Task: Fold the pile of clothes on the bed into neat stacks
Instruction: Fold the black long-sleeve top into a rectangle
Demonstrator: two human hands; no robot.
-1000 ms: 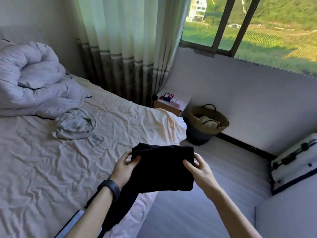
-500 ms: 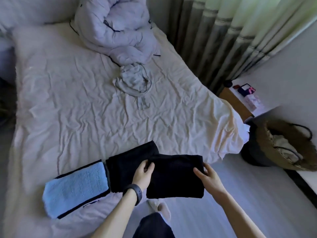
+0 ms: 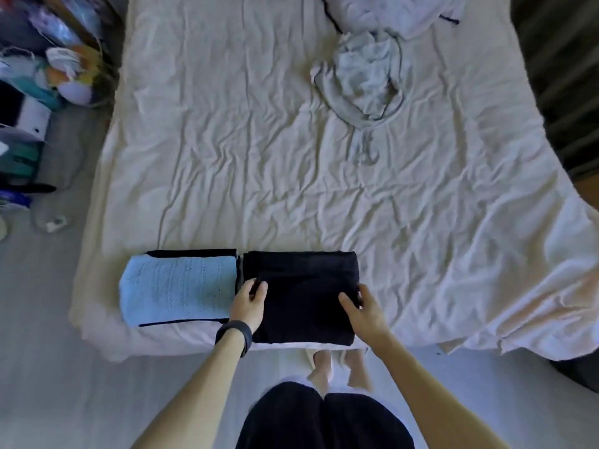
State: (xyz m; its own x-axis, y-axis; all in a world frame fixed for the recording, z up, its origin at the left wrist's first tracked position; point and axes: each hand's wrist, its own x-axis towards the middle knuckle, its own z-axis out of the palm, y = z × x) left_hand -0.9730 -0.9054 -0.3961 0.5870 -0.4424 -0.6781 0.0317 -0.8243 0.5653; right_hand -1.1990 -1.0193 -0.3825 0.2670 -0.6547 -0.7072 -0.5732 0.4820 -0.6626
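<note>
A folded black garment [image 3: 304, 296] lies flat at the near edge of the bed [image 3: 259, 163], on top of another black piece whose far edge shows. My left hand [image 3: 249, 303] grips its left edge, thumb on top. My right hand [image 3: 361, 306] grips its right edge the same way. To the left, touching it, sits a folded light blue knit [image 3: 178, 286] on top of a dark folded piece. A crumpled grey garment [image 3: 363, 76] lies unfolded further up the bed, right of centre.
A bunched white duvet [image 3: 395, 8] sits at the top of the bed. Clutter and bags [image 3: 35, 92] fill the floor on the left. A curtain [image 3: 557, 76] hangs on the right. My feet [image 3: 337, 364] stand at the bed's near edge.
The folded black garment came down from mid-air onto the black stack beside the blue knit. My view swung from the window down to the bed.
</note>
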